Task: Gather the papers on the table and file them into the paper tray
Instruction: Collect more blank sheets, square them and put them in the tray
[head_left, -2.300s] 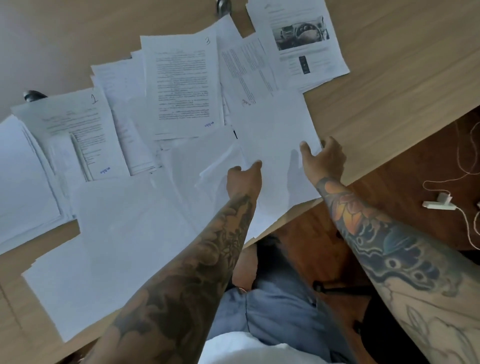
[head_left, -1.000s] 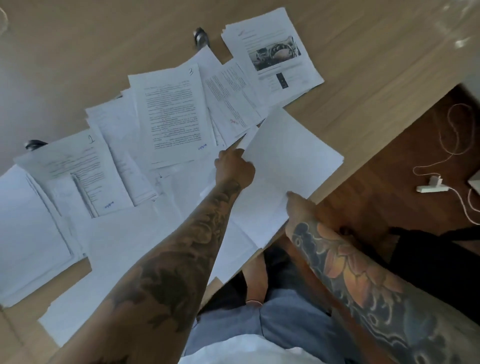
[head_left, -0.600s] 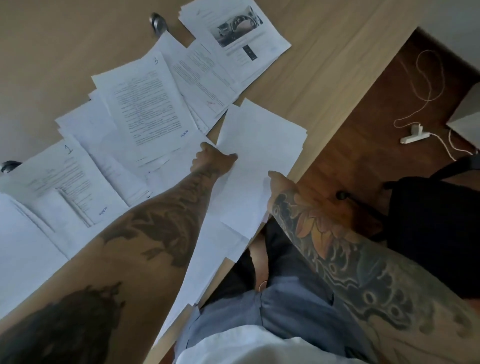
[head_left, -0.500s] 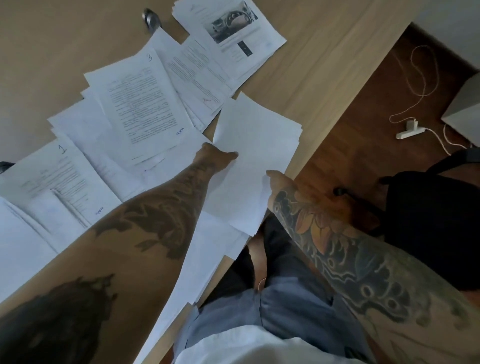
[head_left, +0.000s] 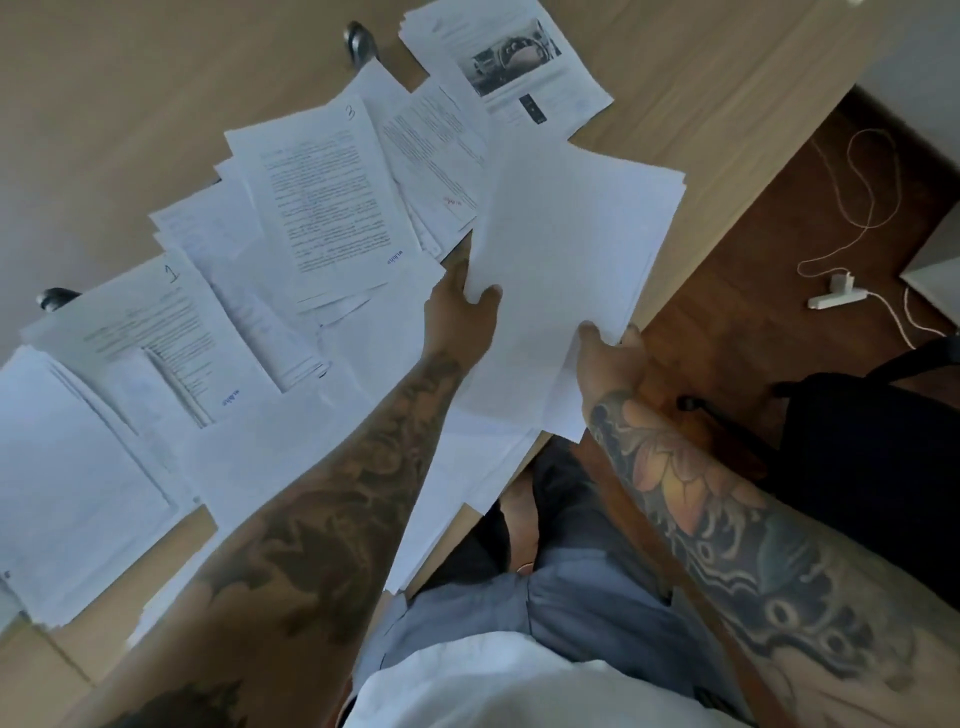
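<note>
A stack of blank white sheets (head_left: 566, 260) is held at the table's near right edge, lifted over the other papers. My left hand (head_left: 460, 317) pinches its left edge, thumb on top. My right hand (head_left: 610, 358) grips its near corner. Printed pages lie spread over the wooden table (head_left: 130, 104): one marked 3 (head_left: 324, 192), one marked 1 (head_left: 156, 343), one with a car photo (head_left: 509, 67). More blank sheets (head_left: 67, 483) lie at the left. No paper tray is in view.
Two dark metal clips (head_left: 358, 41) (head_left: 54, 299) sit at the far edges of the papers. A white charger with its cord (head_left: 836, 296) lies on the brown floor at the right. A black bag (head_left: 878, 457) rests beside my right arm.
Both hands have taken hold of the blank stack and raised it, shifting it up and to the right over the printed pages. The view has swung slightly.
</note>
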